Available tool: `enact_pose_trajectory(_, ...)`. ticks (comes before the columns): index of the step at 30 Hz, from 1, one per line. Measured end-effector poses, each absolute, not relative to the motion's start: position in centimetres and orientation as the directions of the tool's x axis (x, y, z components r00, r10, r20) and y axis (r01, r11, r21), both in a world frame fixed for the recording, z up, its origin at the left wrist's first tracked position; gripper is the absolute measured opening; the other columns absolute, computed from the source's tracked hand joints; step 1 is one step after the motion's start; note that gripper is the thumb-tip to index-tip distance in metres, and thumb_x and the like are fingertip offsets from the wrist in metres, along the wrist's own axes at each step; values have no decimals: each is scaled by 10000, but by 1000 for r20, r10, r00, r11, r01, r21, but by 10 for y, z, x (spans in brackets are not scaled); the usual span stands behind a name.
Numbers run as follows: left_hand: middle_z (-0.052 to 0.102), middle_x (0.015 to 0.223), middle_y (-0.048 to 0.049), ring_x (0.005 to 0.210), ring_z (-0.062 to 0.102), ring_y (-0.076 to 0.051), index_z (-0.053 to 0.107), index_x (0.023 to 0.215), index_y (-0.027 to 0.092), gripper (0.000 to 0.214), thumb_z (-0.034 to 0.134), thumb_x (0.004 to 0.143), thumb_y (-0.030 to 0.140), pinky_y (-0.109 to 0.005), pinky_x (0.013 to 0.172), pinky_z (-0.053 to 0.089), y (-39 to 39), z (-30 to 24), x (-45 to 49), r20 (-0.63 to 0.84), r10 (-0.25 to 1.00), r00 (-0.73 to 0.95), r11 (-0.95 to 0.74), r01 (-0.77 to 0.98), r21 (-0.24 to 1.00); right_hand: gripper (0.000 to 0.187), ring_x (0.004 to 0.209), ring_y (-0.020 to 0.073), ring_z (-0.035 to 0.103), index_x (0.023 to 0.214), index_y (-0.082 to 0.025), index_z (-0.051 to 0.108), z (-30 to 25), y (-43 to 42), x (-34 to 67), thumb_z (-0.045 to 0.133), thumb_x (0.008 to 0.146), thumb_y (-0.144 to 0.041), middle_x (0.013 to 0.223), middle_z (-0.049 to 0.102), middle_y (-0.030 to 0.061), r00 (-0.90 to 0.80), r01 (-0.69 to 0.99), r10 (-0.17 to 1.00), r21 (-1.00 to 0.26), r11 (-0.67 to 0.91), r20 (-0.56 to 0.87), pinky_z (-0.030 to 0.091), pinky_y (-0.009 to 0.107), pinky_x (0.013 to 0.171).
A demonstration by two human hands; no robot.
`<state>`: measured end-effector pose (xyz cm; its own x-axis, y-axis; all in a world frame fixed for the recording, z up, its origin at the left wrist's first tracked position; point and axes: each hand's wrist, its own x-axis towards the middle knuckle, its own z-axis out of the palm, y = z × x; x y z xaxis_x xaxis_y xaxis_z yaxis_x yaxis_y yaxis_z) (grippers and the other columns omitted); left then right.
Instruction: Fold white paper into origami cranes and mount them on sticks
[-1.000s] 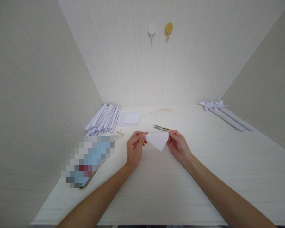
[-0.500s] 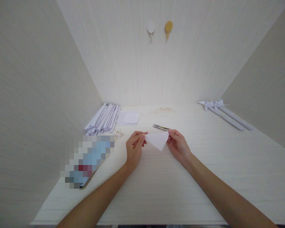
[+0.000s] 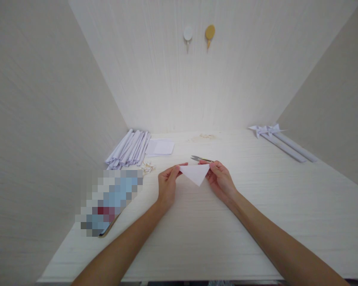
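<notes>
A piece of white paper (image 3: 195, 173), folded into a triangle, hangs point down between my two hands. My left hand (image 3: 167, 182) pinches its left corner between thumb and fingers. At the right corner, my right hand (image 3: 222, 179) holds the paper the same way. Just beyond the paper lies a pair of thread snips (image 3: 196, 158), its blades pointing left and its handle end partly hidden behind my right hand.
Rolled white paper tubes (image 3: 129, 147) are piled at the back left, beside square paper sheets (image 3: 160, 147). Small whitish pieces (image 3: 147, 168) lie near a blurred-out object (image 3: 113, 202). Two pinwheels with paper-tube sticks (image 3: 286, 147) rest at the back right. Walls enclose three sides.
The paper has turned a little, so its upper edge now runs nearly level and its point faces straight down. Both hands keep hold of its corners.
</notes>
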<state>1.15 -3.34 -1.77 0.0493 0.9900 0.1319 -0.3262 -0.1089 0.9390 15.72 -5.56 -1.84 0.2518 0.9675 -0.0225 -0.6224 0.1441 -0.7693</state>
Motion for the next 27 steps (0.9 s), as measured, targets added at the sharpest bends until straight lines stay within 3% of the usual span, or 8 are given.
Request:
enact_pose_trajectory(4,703,776,-82,737,636,-168,686,678,127,213,624,659,330,-317,757,482,-32,-15,14,24,998,64,7,-450,893,300,691,153,638,556,-201,490,-16,-57,155,756,559,-342,745,708,14,218,-641,975,-759,119,-31,489,299,645)
enact_pose_trajectory(9,697,719,-71,680,636,-157,669,653,128,213,656,607,335,-297,698,489,-31,-11,13,-57,996,69,83,-483,872,316,690,169,650,581,-203,486,-18,-57,155,754,555,-367,728,710,25,203,-645,978,-759,90,-56,499,297,612)
enact_pose_trajectory(27,663,640,-15,599,603,-110,621,618,133,163,681,574,279,-257,639,465,-26,-13,13,-147,981,128,194,-572,797,275,635,170,649,568,-206,497,-23,-55,157,742,576,-330,673,697,14,159,-679,981,-733,29,-108,507,283,562)
